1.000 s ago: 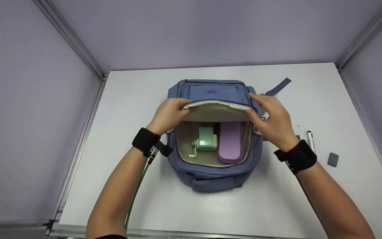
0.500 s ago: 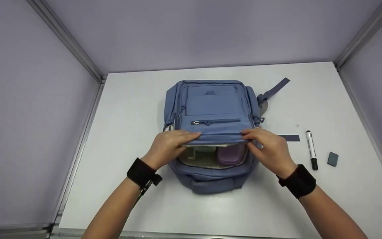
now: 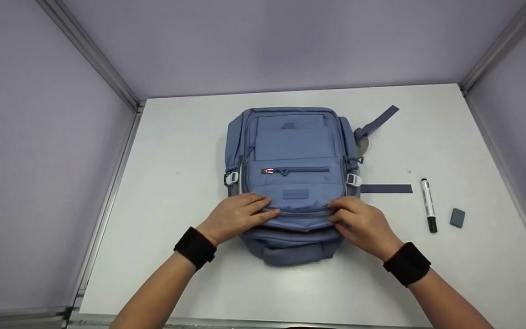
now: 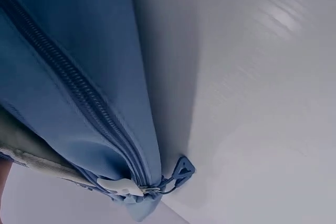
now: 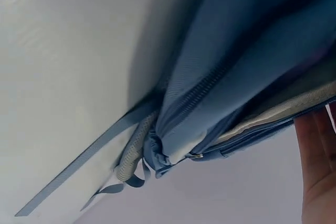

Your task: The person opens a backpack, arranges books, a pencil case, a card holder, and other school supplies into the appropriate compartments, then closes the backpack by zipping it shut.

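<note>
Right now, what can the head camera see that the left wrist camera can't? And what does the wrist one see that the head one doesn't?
Only the head view shows the black-and-white marker, the small grey-blue block, and the right grip touching the backpack.

Only the left wrist view shows the zipper teeth up close, and the grey-green lining peeking out of the gap.

Both show part of the blue backpack and the white tabletop.

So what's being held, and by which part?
The front flap of the blue fabric backpack: the right hand pinches its near edge, right end; the left hand touches the flap, grip unclear.
</note>
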